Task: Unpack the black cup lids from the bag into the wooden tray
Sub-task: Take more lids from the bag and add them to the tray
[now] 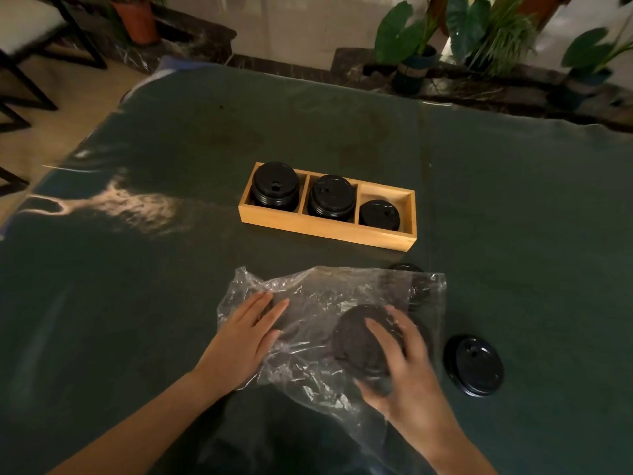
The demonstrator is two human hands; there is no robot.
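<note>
Low in the frame, the right hand (400,365) is clamping its fingers (380,334) on a black lid stack (363,341) inside the crumpled clear plastic bag (329,303). The left hand (246,334) is pressing the bag flat, fingers apart. A loose black lid (474,365) is lying right of the bag; the three-compartment wooden tray (325,228) is sitting mid-frame on the green bench (171,269), holding lids.

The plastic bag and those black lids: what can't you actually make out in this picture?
Head view only:
- How many lids the stack under the right hand holds: the crinkled plastic bag and motion blur hide it.
- The far lids: veiled by the bag's edge.
- The count in each wooden tray compartment: the walls hide the lower lids.
- What the left hand presses: the palm covers it.
</note>
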